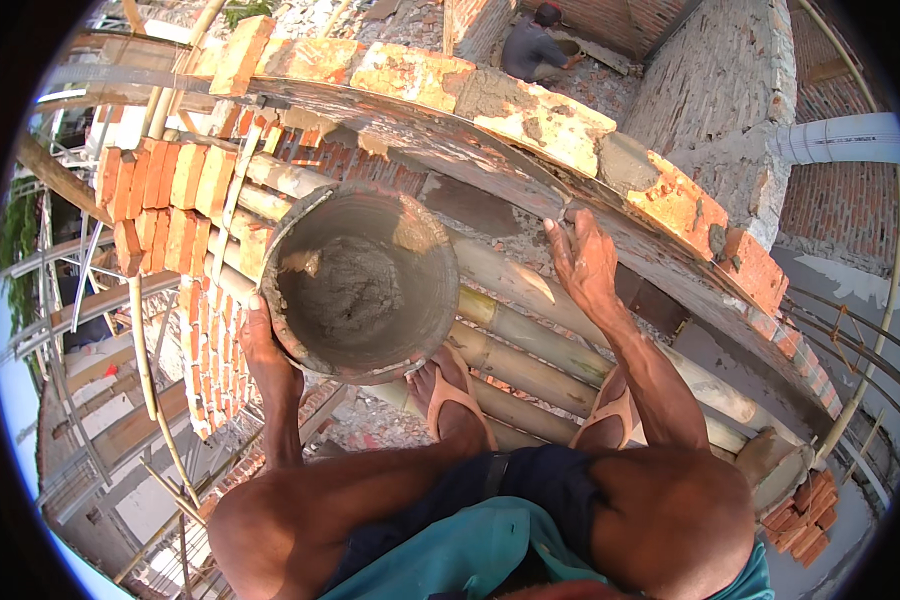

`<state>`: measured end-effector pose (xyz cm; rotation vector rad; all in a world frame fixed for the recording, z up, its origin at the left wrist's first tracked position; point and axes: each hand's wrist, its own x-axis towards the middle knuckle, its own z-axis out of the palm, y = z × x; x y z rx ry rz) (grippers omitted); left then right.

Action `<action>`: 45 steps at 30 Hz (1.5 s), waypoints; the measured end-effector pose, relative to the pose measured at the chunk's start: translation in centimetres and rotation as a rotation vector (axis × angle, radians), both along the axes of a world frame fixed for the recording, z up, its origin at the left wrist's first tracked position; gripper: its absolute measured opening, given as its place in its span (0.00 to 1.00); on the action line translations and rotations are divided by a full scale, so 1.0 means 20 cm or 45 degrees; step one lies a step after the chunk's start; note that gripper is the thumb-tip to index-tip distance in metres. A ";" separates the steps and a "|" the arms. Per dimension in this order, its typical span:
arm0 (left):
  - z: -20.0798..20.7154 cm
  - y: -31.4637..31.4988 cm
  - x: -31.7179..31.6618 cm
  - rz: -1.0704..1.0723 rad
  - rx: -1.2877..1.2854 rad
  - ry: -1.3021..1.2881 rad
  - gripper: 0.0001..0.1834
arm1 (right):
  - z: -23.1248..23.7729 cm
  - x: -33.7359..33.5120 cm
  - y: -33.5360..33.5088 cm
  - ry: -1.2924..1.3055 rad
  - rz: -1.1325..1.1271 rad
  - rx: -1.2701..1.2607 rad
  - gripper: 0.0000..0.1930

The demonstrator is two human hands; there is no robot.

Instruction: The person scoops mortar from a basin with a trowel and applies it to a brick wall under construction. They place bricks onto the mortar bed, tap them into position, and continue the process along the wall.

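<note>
I have the left hand (269,350) gripping the bucket (428,275) by its rim, likely steadying its mortar (355,290) above the bamboo poles (530,368). Right of the bucket, the right hand (586,268) half-curls beside the brick wall (540,112); whether it holds anything, I can't tell.

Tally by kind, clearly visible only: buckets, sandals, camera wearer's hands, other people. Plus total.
Round grey mortar-caked bucket: 1
Tan strapped sandals: 2
Wearer's bare hands, left hand and right hand: 2
Other person in a dark shirt: 1
Total: 6
</note>
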<state>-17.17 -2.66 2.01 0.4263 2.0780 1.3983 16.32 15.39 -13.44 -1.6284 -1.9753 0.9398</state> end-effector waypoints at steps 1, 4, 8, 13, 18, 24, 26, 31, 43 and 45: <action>-0.01 -0.01 -0.01 0.010 0.004 -0.025 0.28 | 0.00 0.01 -0.02 0.024 -0.022 -0.001 0.17; -0.02 -0.04 -0.05 0.040 -0.047 0.013 0.27 | -0.01 0.03 -0.12 0.044 -0.092 -0.038 0.16; -0.06 -0.05 -0.07 0.112 0.043 -0.031 0.27 | -0.01 0.01 -0.14 0.102 -0.063 -0.071 0.16; -0.06 -0.06 -0.07 0.084 0.086 -0.138 0.28 | -0.04 -0.05 -0.09 0.007 -0.108 -0.083 0.16; -0.06 -0.06 -0.06 0.116 0.129 -0.137 0.26 | -0.03 0.00 -0.15 0.003 -0.196 -0.032 0.19; -0.04 -0.06 -0.06 0.079 0.123 -0.205 0.25 | 0.08 0.36 -0.21 -0.163 -0.305 -0.093 0.19; -0.04 -0.06 -0.07 0.087 0.085 -0.214 0.26 | 0.13 0.53 -0.23 -0.189 -0.319 -0.154 0.18; -0.05 -0.07 -0.05 -0.265 -0.148 0.265 0.29 | 0.24 0.94 -0.31 -0.379 -0.350 -0.050 0.18; 0.13 0.08 0.26 -0.339 0.309 -0.480 0.27 | 0.33 1.65 -0.55 -0.447 -0.503 0.018 0.19; 0.16 0.11 0.32 -0.355 0.199 -0.469 0.28 | 0.37 1.73 -0.59 -0.490 -0.496 0.032 0.18</action>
